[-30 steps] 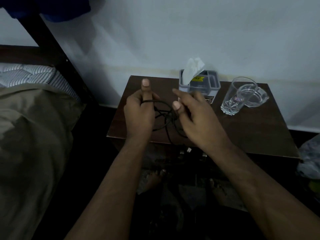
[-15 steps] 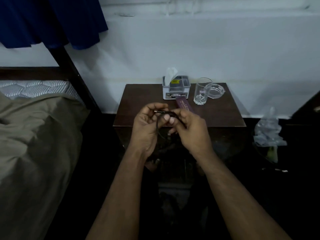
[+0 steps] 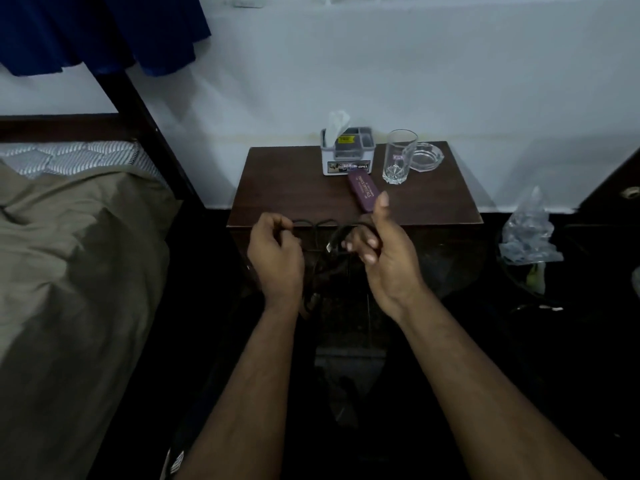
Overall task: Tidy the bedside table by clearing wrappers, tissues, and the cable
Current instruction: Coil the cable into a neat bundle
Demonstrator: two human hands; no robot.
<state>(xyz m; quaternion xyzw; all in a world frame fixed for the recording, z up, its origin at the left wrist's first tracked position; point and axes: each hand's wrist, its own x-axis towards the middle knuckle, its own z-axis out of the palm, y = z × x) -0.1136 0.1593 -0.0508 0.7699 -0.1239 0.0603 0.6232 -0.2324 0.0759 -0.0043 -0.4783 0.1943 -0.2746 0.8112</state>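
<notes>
Now, over at nine o'clock lies the bed (image 3: 69, 237) with its olive blanket, well apart from the action, and a blue cloth (image 3: 104, 29) hangs above it at eleven. Moving in, the left hand (image 3: 275, 258) sits just below the front edge of the bedside table (image 3: 294, 188), fingers curled tight and pinching one run of the black cable (image 3: 313, 222). The cable arcs across to the right hand (image 3: 384, 258), whose fingers curl round a looped bundle of it while the thumb sticks straight up. So the cable is off the tabletop, held in the air between both hands at the table's six o'clock edge, with slack trailing down into the dark below; where its plug ends cannot be told.

Here is the risk, as a judgement: that hanging slack could snag on something in the shadow under the table, and a tug would jerk the loops out of the right hand's grip. A loose coil could also spring open once either pinch eases.

Farther on, at one o'clock from the hands, a purple case (image 3: 363, 188) lies just beyond the raised thumb; a wide swing could knock it. Behind it stand the tissue box (image 3: 348, 157), a drinking glass (image 3: 398, 157) and a glass ashtray (image 3: 424, 157), close together, and the glass looks easiest to tip. At three o'clock a clear plastic bag (image 3: 530, 233) sits on the floor.
</notes>
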